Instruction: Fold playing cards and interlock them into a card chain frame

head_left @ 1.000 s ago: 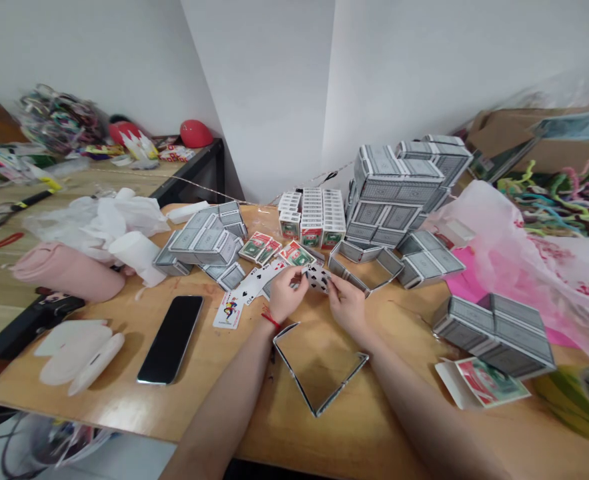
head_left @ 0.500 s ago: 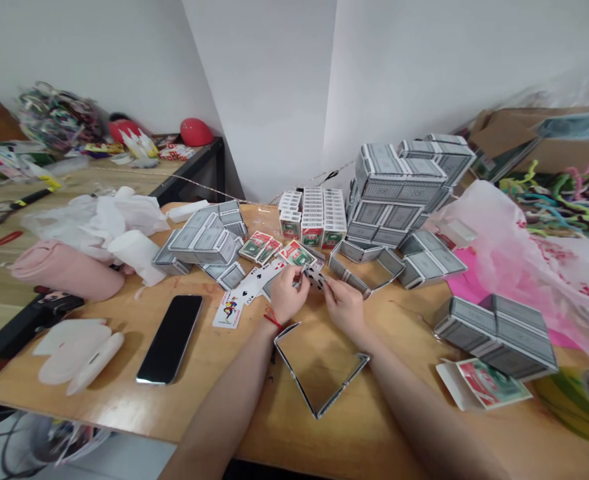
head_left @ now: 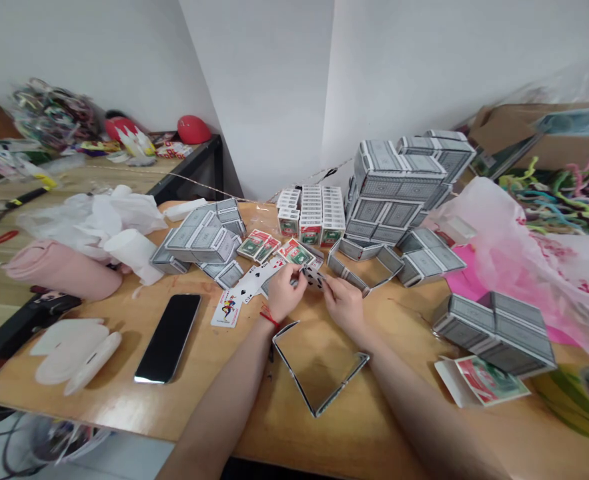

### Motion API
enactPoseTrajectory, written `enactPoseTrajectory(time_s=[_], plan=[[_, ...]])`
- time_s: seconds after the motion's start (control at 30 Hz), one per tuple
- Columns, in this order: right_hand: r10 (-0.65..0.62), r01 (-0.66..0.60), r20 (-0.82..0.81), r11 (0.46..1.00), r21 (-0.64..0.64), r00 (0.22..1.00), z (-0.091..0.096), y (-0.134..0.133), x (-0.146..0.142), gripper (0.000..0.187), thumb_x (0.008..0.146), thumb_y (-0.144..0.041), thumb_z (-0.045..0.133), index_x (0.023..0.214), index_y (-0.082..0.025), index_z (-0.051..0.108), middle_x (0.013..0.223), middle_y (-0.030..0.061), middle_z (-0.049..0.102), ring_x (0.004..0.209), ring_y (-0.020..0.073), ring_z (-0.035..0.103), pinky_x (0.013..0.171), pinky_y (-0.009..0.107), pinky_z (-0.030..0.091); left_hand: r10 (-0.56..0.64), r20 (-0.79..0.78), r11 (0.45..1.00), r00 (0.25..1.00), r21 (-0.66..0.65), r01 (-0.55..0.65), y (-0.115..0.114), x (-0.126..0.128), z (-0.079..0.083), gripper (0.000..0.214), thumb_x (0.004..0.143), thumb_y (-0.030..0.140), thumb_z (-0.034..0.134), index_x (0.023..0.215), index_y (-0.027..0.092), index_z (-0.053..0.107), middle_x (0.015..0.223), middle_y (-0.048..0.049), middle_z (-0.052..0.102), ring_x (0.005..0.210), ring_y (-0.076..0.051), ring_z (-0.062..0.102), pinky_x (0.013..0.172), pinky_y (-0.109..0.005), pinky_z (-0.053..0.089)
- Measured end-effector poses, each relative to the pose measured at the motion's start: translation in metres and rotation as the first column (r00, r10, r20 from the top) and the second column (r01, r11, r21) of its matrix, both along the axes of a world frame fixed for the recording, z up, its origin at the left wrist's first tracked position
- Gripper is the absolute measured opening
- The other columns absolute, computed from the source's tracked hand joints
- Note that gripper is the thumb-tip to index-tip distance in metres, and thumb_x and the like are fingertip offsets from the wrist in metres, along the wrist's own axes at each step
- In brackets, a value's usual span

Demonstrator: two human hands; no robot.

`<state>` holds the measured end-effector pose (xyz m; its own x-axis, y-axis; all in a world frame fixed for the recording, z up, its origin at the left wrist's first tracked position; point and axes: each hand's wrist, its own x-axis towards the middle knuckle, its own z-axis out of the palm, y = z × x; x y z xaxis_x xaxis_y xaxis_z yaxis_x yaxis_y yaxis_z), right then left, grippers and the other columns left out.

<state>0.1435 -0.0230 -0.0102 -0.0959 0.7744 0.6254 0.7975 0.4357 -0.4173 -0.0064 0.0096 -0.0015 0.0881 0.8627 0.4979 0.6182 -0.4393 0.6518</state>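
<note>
From my remote seat, the largest thing I have is the table [head_left: 404, 313], spread beneath both hands. The tower [head_left: 389, 200] stands beyond the right hand and to its right; a smaller stack [head_left: 201, 237] sits beyond the left hand, off to its left. One frame [head_left: 294, 377] stands on the near side of both hands, between the forearms; whether it touches the left wrist I can't tell. A second frame [head_left: 347, 273] is just beyond the right hand. The phone [head_left: 168, 339] lies well left of the left hand. The left hand [head_left: 285, 292] is drawn into a thumb-and-finger pinch on one end of the card [head_left: 314, 279], and the right hand [head_left: 343, 305] pinches the other end likewise, so the card spans the gap between them, black pips showing; one layer or several, I can't make out. Loose cards [head_left: 247, 287] lie just left of the left hand, the joker [head_left: 227, 309] outermost. To work this well, I judge a light, even pinch best, thumbs level, so the card doesn't twist or crimp at a corner, with forearms riding high enough to spare the near frame, which looks easily knocked.
</note>
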Motion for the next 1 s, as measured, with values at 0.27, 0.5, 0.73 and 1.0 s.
enactPoseTrajectory(time_s=[0.27, 0.5, 0.73, 1.0], plan=[[0.065, -0.082, 0.134, 0.989, 0.122, 0.989, 0.005, -0.0033, -0.0036, 0.021, 0.085, -0.015, 0.043, 0.096, -0.012, 0.06, 0.062, 0.004, 0.059, 0.058, 0.0119, 0.051, 0.058, 0.023, 0.038, -0.009, 0.012, 1.0, 1.0, 0.019, 0.009, 0.0007, -0.0014, -0.0029, 0.009, 0.078, 0.022, 0.048, 0.084, 0.018, 0.054, 0.076, -0.001, 0.063, 0.069, -0.01, 0.059, 0.063, -0.021, 0.046], [0.057, -0.061, 0.053, 0.994, 0.085, 0.997, 0.0046, -0.0022, -0.0021, 0.021, 0.086, -0.017, 0.042, 0.092, -0.012, 0.062, 0.061, 0.0036, 0.057, 0.057, 0.0115, 0.05, 0.057, 0.023, 0.039, -0.005, -0.005, 0.999, 1.0, 0.044, 0.005, 0.0013, -0.003, -0.0042, 0.014, 0.08, 0.021, 0.045, 0.087, 0.018, 0.056, 0.077, -0.0016, 0.064, 0.069, -0.01, 0.059, 0.064, -0.021, 0.045], [0.066, -0.071, 0.092, 0.996, 0.051, 0.994, 0.0012, -0.0026, -0.002, 0.024, 0.086, -0.018, 0.04, 0.098, -0.014, 0.061, 0.062, 0.0042, 0.058, 0.057, 0.0123, 0.051, 0.057, 0.024, 0.039, 0.04, -0.071, 0.997, 0.997, 0.072, -0.035, 0.0014, -0.003, -0.0047, 0.012, 0.079, 0.021, 0.046, 0.085, 0.018, 0.056, 0.075, -0.0022, 0.064, 0.068, -0.011, 0.059, 0.063, -0.022, 0.044], [0.168, -0.178, 0.186, 0.983, 0.037, 0.968, 0.0016, -0.0049, -0.0051, 0.032, 0.085, -0.01, 0.038, 0.112, -0.013, 0.054, 0.086, 0.0101, 0.066, 0.078, 0.0164, 0.058, 0.072, 0.028, 0.046, 0.056, -0.065, 0.998, 0.996, 0.029, -0.054, -0.0006, -0.0018, -0.0015, 0.011, 0.079, 0.025, 0.048, 0.075, 0.018, 0.055, 0.067, -0.001, 0.062, 0.06, -0.01, 0.057, 0.057, -0.021, 0.041]])
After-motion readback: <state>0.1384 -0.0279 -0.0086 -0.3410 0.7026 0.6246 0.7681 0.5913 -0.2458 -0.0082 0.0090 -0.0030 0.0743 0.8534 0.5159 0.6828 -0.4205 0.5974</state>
